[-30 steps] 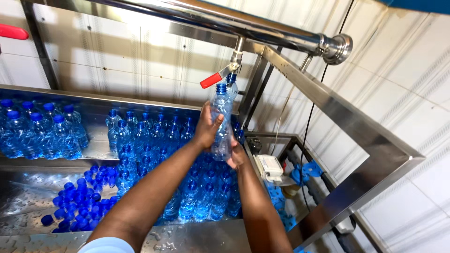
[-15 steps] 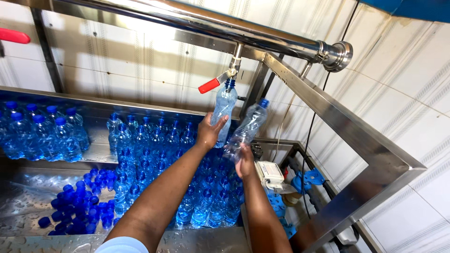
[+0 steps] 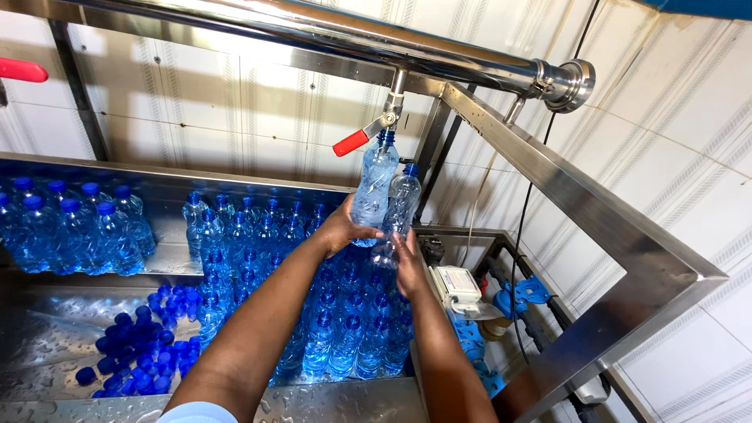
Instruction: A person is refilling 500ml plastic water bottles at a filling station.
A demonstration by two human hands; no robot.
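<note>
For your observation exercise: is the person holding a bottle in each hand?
Yes: the left hand holds one clear bottle up under the tap, and the right hand holds a second bottle beside it.

Left hand [image 3: 342, 231] holds a bottle [image 3: 374, 188] under the tap [image 3: 387, 125]; right hand [image 3: 408, 262] holds a second bottle [image 3: 399, 207] beside it.

Both arms raised forward; left hand [image 3: 342, 229], right hand [image 3: 407, 262] fingers curled, gripping.
</note>
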